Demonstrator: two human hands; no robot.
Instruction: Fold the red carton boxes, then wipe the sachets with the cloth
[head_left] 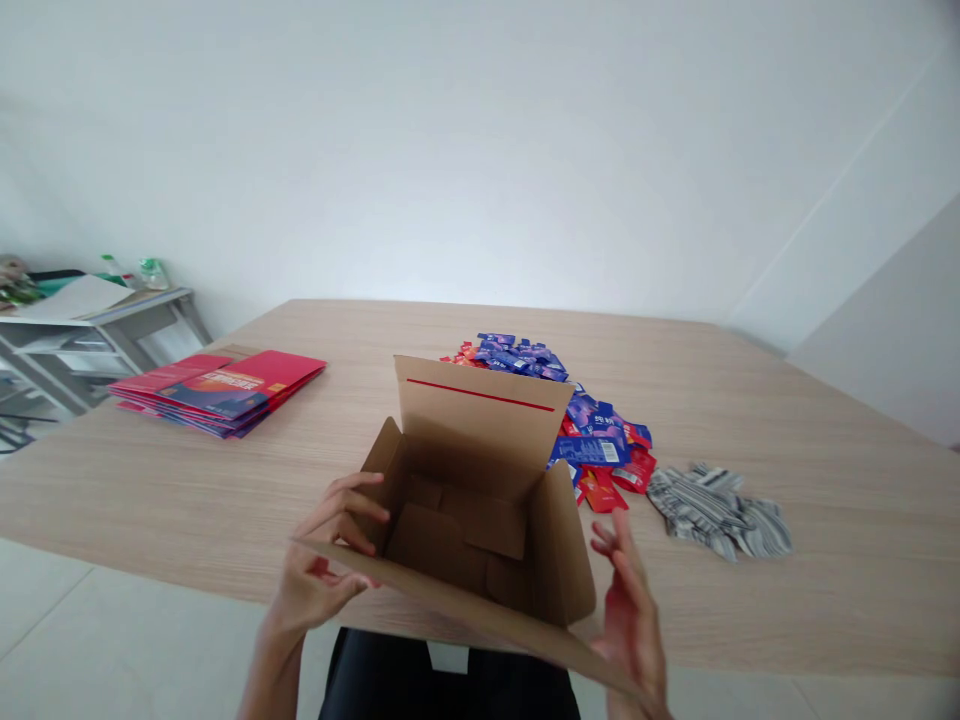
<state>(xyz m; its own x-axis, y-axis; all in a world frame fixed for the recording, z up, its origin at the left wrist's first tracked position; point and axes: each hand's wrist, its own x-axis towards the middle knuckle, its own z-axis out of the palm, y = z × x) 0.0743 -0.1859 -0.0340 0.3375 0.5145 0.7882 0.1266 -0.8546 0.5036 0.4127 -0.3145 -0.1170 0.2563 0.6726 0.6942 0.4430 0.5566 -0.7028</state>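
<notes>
Gaping at the table's near edge, the brown cardboard box bears a red strip along its raised far flap; left hand grips its near-left corner, right hand spreads alongside.

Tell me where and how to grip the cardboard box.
Probably grip the cardboard box by its left wall and right wall, left hand and right hand coming from either side: the front flap juts out nearest you, and the raised back flap would likely bend if pulled.
</notes>
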